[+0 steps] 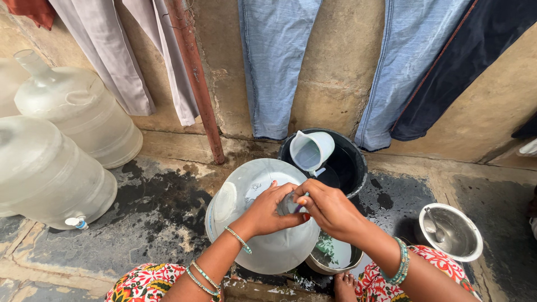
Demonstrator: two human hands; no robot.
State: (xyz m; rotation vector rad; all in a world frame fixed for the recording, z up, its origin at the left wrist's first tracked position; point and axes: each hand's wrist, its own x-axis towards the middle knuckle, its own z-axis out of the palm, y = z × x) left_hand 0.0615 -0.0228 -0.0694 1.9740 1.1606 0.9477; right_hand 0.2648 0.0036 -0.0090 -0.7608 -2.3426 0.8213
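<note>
**Both hands at the mouth of a large water jug**

Nearest to us, our bare foot (342, 281) rests on the wet floor (151, 218), just beside a steel bowl (334, 254) that sits partly under the jug. Our left hand (267, 211) curls around the neck of the big translucent water jug (263, 223), fingers closed on it. Our right hand (330, 208) meets it from the other side, fingers bent and pinched at the jug's mouth (289, 204); we cannot tell exactly what the fingertips grip there. The jug lies tilted in front of us, its mouth pointing toward the black bucket (349, 162) just behind. A pale plastic mug (311, 150) sits inside the bucket, leaning on its rim. To the right stands a steel pot (450, 234) with a ladle in it. Farther left, two more large jugs (67, 140) lie by the wall, where jeans (277, 61) and other clothes hang.
</note>
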